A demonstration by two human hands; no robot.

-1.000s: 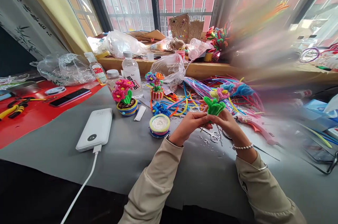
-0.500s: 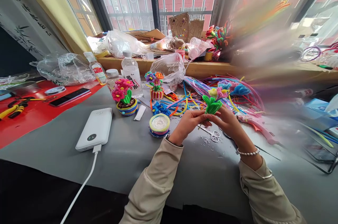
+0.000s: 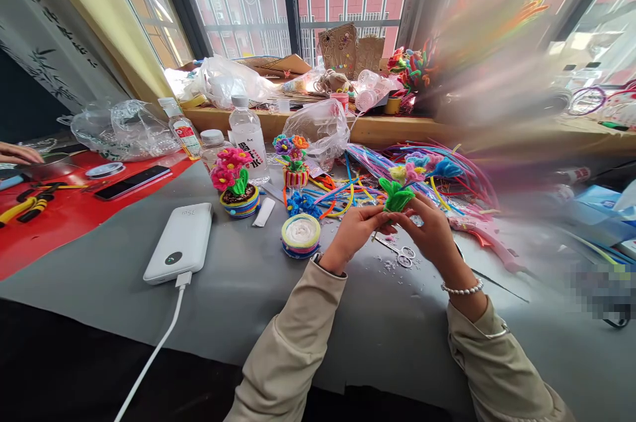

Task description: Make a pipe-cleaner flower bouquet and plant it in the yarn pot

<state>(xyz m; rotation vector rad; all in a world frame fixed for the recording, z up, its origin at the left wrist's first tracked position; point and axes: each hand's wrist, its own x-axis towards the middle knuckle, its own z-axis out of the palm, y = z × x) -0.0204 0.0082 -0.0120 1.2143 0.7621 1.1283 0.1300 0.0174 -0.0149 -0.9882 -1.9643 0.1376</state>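
Observation:
My left hand (image 3: 355, 233) and my right hand (image 3: 426, 228) are raised over the table, fingertips close together. Between them is a pipe-cleaner flower bunch with green leaves (image 3: 396, 195); yellow, pink and blue blooms (image 3: 410, 170) show just above the leaves. Both hands pinch it near the base of the leaves, and a thin stem end pokes out below. Silver scissors (image 3: 405, 256) lie under my hands among small scraps. Left of my left hand stands a round coiled pot (image 3: 301, 235) with a white top, beside blue pipe-cleaner flowers (image 3: 303, 205).
A white power bank (image 3: 179, 243) with a cable lies at left. Behind are two potted pipe-cleaner flowers (image 3: 233, 177) (image 3: 295, 160), bottles (image 3: 248, 137) and loose pipe cleaners (image 3: 348, 193). A pink glue gun (image 3: 489, 243) lies right. Another person's hand (image 3: 20, 154) is at the far left.
My right hand has shifted slightly left, and its fingers have moved at the base of the leaves. The green leaves have turned a little. Another person's hand has appeared at the left edge.

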